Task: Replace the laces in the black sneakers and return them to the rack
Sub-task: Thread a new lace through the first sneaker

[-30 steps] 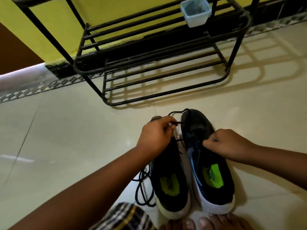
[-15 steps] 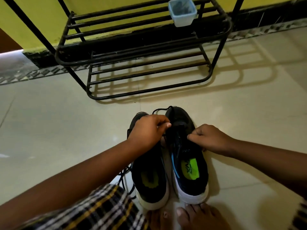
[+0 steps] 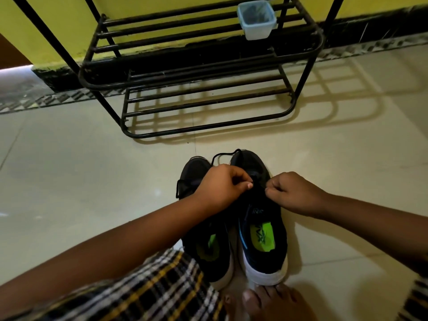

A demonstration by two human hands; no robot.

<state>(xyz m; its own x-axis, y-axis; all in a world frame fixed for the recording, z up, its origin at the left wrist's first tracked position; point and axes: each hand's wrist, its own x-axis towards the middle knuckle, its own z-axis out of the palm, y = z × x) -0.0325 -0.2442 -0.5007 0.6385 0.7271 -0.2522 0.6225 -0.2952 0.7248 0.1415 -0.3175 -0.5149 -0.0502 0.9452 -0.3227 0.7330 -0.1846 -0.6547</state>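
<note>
I see dim, warm light; the rack throws a soft barred shadow rightward across the glossy floor. Wide-angle bending curves the edges, and dark details look murky.

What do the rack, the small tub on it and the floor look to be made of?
Rack: apparently metal tube, painted black, with thin bent bars and welded-looking joints. Tub: likely translucent bluish plastic, its contents dimly visible through the wall. Floor: probably glossy cream tile, showing grout lines and reflections.
</note>
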